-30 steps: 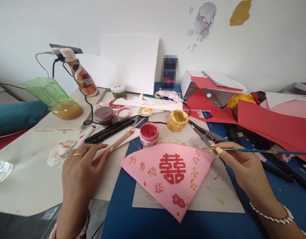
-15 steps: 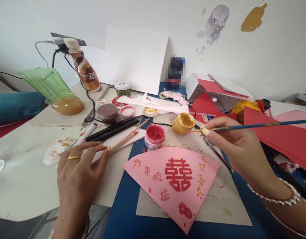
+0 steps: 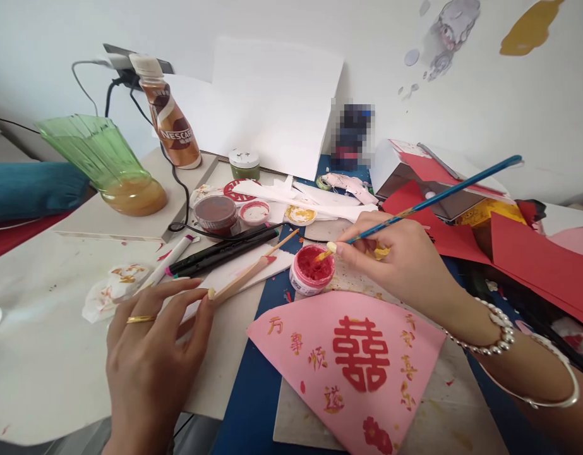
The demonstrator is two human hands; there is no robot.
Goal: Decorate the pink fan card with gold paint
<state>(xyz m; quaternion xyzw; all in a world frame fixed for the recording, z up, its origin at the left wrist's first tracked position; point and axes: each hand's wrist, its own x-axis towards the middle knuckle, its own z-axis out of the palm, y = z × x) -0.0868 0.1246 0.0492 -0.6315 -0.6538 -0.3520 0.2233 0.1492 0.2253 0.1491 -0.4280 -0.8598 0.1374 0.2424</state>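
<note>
Red paint (image 3: 311, 270) sits thick in the small jar (image 3: 303, 284), nr the desk's (image 3: 49, 354) middle, just past the curved far side of the pink paper (image 3: 347, 373). My right grip (image 3: 402, 262) is pinched round the brush (image 3: 414, 210) low down, close to the bristles (image 3: 325, 254), tip inside the jar, handle sloping up to the right. Bristles look yellowish, so a wipe 1st wd help if I want clean red. Best to load only the tip, roll it lightly vs the inner rim, then lift straight up w/o blobs. Paper lies on the board (image 3: 295, 422), its point toward the desk's near edge; a drip cld spoil the painted characters (image 3: 362, 355). Bracelet (image 3: 499, 328) hangs by the paper's right corner, so wrist up, no smears. My left grip (image 3: 153, 347) is at the wooden stick (image 3: 244, 275), over the desk's left side; can't tell if it's clamped or just resting.
</note>
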